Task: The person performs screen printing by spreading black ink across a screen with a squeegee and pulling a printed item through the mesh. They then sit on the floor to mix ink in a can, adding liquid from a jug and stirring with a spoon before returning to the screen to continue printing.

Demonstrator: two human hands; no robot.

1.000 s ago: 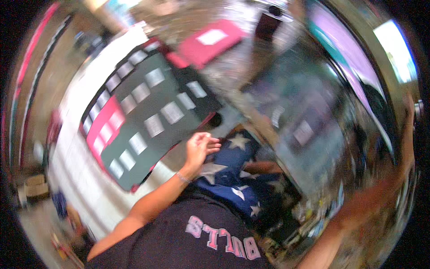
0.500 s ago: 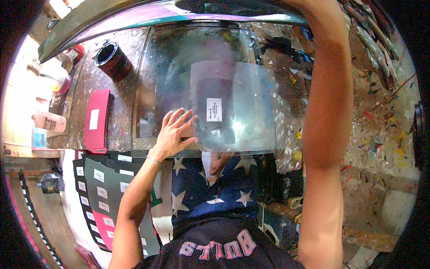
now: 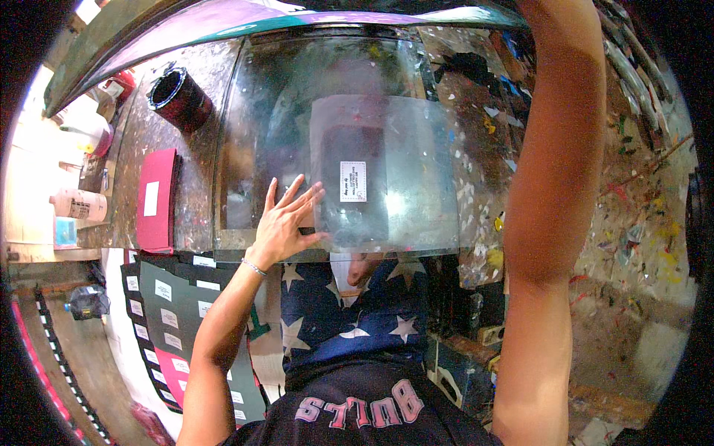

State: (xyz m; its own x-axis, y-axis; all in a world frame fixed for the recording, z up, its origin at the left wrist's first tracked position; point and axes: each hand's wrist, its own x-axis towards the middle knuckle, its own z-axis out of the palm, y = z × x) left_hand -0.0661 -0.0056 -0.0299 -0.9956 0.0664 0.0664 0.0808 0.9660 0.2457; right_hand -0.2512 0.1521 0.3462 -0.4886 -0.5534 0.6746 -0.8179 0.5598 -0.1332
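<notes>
A clear plastic sheet (image 3: 422,171) lies on a glass plate (image 3: 256,97) set on the worktable. Through or on the sheet shows a small white label (image 3: 353,182) with dark print, over a dark rectangular piece. My left hand (image 3: 286,223) rests palm down with its fingers spread, fingertips and thumb at the sheet's left edge. It holds nothing. Along the far side stands a large tilted framed panel (image 3: 223,33) with purple, white and teal patches. My right forearm (image 3: 558,141) stretches up to the panel's right end; the hand itself is cut off by the top edge.
Left of the glass are a dark paint-smeared can (image 3: 186,108) and a red stack of card (image 3: 156,201) with a white label. Labelled dark sheets (image 3: 160,320) hang or lie at lower left. A black rag (image 3: 468,68) and paint flecks lie to the right.
The framed panel's left corner has shifted slightly left and down. My right forearm has moved a little right and up. My left hand stays in place, its fingers spread wider.
</notes>
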